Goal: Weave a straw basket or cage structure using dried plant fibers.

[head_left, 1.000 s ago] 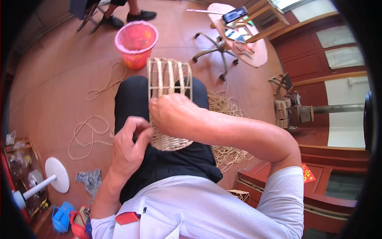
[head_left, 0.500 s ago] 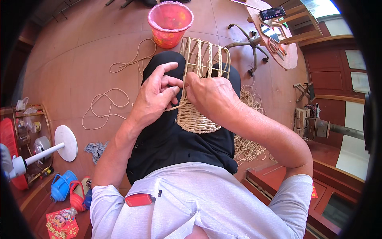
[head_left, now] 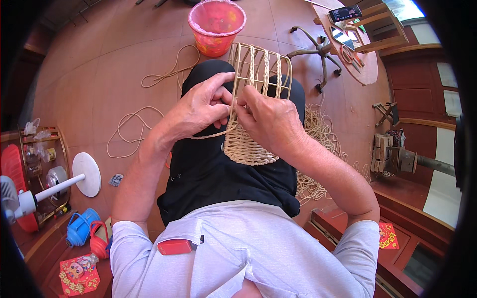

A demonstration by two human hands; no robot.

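Note:
A partly woven basket [head_left: 250, 148] lies on my lap, its closed weave toward me and its bare wire frame pointing away, with several twisted cords [head_left: 266, 74] along the frame. At the frame's left edge, my left hand [head_left: 206, 105] has its fingers curled against the wire. Opposite it, my right hand [head_left: 271, 116] reaches over the basket, thumb and finger pinched at that same edge. A pale cord [head_left: 211, 135] runs from the weave's left side beneath my left wrist. The exact grip at the fingertips is partly hidden.
A red bucket [head_left: 217, 30] stands beyond my knees. Loose cord [head_left: 318, 144] is heaped on the floor at right, and loops [head_left: 131, 126] lie at left. A round-topped table [head_left: 365, 69] holds scissors and a phone. At left are a white fan [head_left: 54, 186] and a blue jug [head_left: 83, 227].
The left fingers have drawn in from a spread pose against the frame's edge. My right hand has turned slightly, still at that edge. The whole view has shifted a little.

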